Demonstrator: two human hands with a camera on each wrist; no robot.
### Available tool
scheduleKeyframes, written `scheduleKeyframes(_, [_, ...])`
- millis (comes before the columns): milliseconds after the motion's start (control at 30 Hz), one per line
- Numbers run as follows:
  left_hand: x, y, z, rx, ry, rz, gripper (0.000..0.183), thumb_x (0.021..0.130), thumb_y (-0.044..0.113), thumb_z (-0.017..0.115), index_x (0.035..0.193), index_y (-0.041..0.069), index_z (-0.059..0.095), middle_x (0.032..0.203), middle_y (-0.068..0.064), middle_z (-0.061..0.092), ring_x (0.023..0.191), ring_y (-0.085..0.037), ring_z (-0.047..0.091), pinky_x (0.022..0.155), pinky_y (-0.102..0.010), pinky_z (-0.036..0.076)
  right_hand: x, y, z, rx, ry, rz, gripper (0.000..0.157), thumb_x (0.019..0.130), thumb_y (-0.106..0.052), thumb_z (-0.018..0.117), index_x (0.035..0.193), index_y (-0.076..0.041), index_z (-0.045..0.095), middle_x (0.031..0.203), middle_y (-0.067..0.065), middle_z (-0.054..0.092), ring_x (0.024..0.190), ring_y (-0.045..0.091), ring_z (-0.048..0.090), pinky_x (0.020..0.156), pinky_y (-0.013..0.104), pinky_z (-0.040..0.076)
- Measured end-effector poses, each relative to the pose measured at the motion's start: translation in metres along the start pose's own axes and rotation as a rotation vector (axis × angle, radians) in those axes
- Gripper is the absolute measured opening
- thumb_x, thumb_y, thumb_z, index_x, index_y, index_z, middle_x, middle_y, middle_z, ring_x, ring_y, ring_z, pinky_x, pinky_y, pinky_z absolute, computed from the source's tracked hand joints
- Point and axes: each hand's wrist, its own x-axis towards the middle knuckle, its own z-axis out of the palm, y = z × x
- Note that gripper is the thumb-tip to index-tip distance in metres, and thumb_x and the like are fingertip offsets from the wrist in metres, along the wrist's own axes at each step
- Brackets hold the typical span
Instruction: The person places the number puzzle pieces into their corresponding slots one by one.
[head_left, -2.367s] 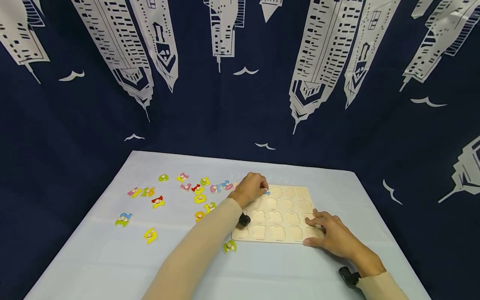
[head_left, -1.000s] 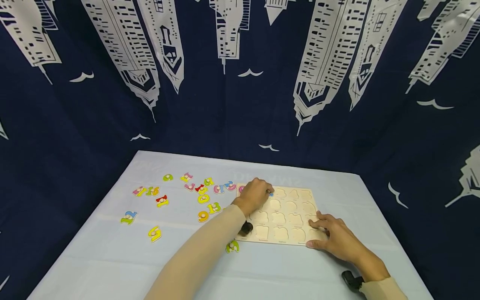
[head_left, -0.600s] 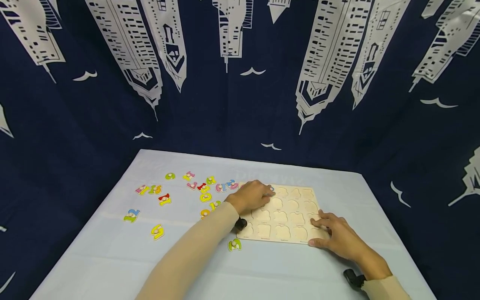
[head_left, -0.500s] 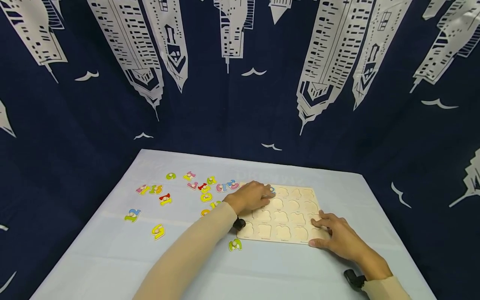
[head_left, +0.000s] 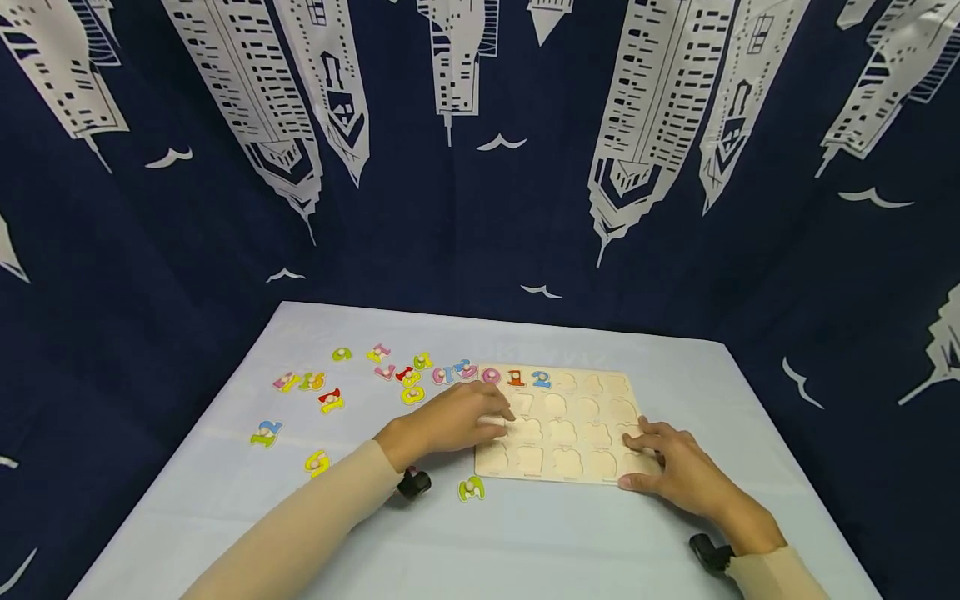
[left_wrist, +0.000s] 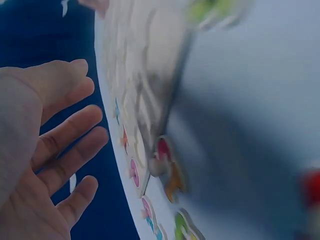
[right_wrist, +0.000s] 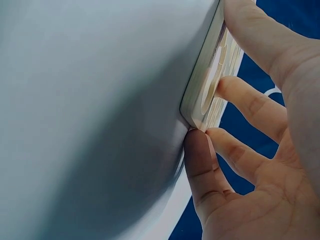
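- On the white bench (head_left: 570,537), the wooden board (head_left: 542,417) lies with the pink 0 (head_left: 491,376), red 1 (head_left: 515,377) and blue 2 (head_left: 542,379) along its far row.
- The left hand (head_left: 457,417) is released, fingers spread over the board's left end; a low sweep could catch a knob and tip the pink 0 out.
- The right hand (head_left: 686,471) clenches nothing: splayed fingers and thumb rest at the board's right end. Losing that brace might let the board slide.
- The green number piece (head_left: 472,488) lies loose just beside the near edge, where a sliding board could shove it.
- Loose pieces (head_left: 413,395) crowd left of the board, so reaching for one could knock its neighbour.
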Motion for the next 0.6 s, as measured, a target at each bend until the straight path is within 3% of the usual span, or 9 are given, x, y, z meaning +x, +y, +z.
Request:
scheduleKeyframes(133, [-0.032, 0.006, -0.001, -0.023, 0.01, 0.019, 0.02, 0.108, 0.029, 0.087, 0.126, 0.019, 0.089, 0.125, 0.004, 0.082, 0.111, -0.018, 0.078, 0.104, -0.034, 0.063, 0.002, -0.001, 0.0, -0.003, -0.002, -0.001, 0.08, 0.084, -0.046, 0.104, 0.148, -0.005, 0.079, 0.17, 0.037, 0.055, 0.141, 0.061, 0.06, 0.116, 0.08, 0.051])
scheduleKeyframes(267, [-0.056, 0.004, 0.003, -0.096, -0.002, -0.003, 0.015, 0.104, 0.029, 0.092, 0.117, 0.023, 0.088, 0.115, 0.01, 0.081, 0.104, -0.011, 0.075, 0.097, -0.025, 0.062, 0.002, 0.001, 0.0, -0.01, -0.009, 0.002, 0.081, 0.085, -0.047, 0.104, 0.149, -0.005, 0.078, 0.171, 0.037, 0.054, 0.142, 0.061, 0.06, 0.116, 0.081, 0.05])
scheduleKeyframes(400, [-0.069, 0.0, 0.01, -0.154, -0.019, -0.008, 0.014, 0.099, 0.03, 0.097, 0.107, 0.025, 0.086, 0.104, 0.011, 0.078, 0.095, -0.007, 0.069, 0.089, -0.019, 0.059, 0.003, 0.002, -0.001, -0.016, -0.009, 0.003, 0.081, 0.085, -0.046, 0.104, 0.149, -0.005, 0.078, 0.172, 0.037, 0.052, 0.142, 0.061, 0.06, 0.116, 0.081, 0.05])
scheduleKeyframes(600, [-0.077, 0.001, 0.019, -0.132, -0.021, 0.001, 0.016, 0.098, 0.031, 0.098, 0.099, 0.026, 0.083, 0.095, 0.012, 0.073, 0.087, 0.001, 0.063, 0.083, -0.015, 0.054, 0.001, 0.002, -0.001, -0.015, -0.001, -0.003, 0.08, 0.084, -0.046, 0.104, 0.148, -0.004, 0.078, 0.172, 0.038, 0.052, 0.139, 0.061, 0.061, 0.114, 0.08, 0.051])
